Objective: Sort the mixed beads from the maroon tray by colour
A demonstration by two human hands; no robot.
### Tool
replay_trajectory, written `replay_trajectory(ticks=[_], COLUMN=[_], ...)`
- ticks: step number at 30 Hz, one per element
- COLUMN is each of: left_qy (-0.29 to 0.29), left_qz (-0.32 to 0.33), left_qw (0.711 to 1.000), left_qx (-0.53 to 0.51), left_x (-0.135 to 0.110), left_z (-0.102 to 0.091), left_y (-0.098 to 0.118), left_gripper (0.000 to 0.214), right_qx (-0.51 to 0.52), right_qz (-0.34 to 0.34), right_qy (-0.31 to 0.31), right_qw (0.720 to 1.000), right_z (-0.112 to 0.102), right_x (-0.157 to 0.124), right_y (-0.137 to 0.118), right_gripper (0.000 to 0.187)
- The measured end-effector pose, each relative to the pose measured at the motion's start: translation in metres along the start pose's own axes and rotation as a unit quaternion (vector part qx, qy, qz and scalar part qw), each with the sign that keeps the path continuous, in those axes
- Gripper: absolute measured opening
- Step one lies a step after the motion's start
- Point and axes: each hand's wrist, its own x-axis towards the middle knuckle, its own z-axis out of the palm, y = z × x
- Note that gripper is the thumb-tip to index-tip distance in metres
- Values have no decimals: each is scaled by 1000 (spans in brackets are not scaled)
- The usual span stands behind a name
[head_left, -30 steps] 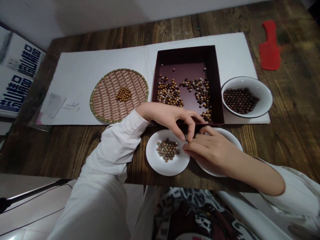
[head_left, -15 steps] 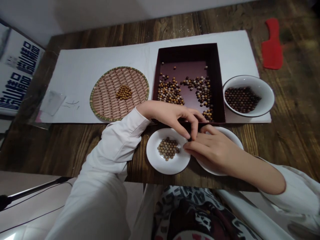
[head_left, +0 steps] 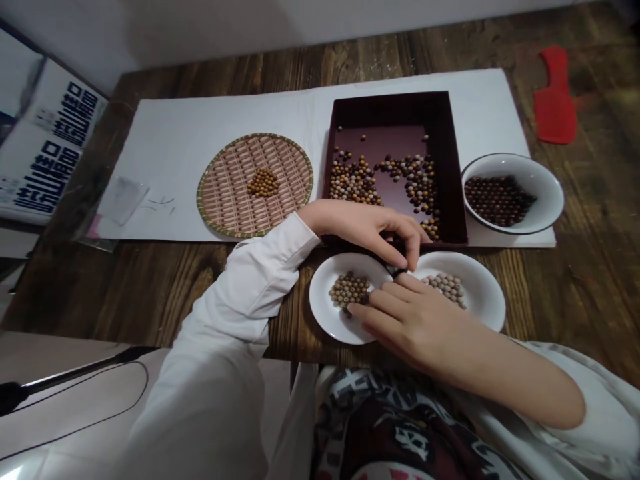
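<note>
My right hand (head_left: 415,323) reaches over the left white plate (head_left: 323,320). Its fingers are curled together, with the index fingertip at the edge of the small brown beads (head_left: 350,291); whatever is under the fingers is hidden. My left hand (head_left: 370,230) arches across the front wall of the dark red box, thumb and fingers bent into a pinch just above my right knuckles. Something dark shows at its fingertips, too small to name. Pale beads (head_left: 450,288) lie on the right white plate (head_left: 493,300), partly behind my right hand.
The dark red box (head_left: 395,137) holds mixed yellow, pale and dark beads. Left of it lies a woven tray (head_left: 225,190) with yellowish beads (head_left: 263,183). A white bowl (head_left: 547,200) of dark beads stands right. Farther off are a red scraper-shaped tool (head_left: 555,110) and a plastic bag (head_left: 123,200).
My right hand has shifted from between the plates onto the left plate's beads, uncovering the pale beads on the right plate. My left hand keeps its pinch. The whole view has shifted slightly.
</note>
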Motion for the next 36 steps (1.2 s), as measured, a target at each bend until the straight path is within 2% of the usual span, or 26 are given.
replay_trajectory(ticks=[5, 16, 28, 36], left_qy=[9, 9, 16, 22], left_qz=[6, 13, -8, -5], left_qw=[1000, 1000, 1000, 1000], left_qx=[1, 13, -17, -7], left_x=[0, 2, 2, 2], left_z=[1, 1, 1, 2], left_y=[1, 0, 0, 2], left_gripper=[19, 19, 16, 15], right_qx=[-81, -127, -131, -76], right_qz=[3, 19, 20, 25], right_qy=[-10, -31, -37, -19], right_qw=[997, 991, 991, 997], right_z=[12, 18, 21, 3], right_x=[6, 13, 12, 6], right_y=[-1, -3, -5, 1], right_gripper=[25, 24, 29, 19])
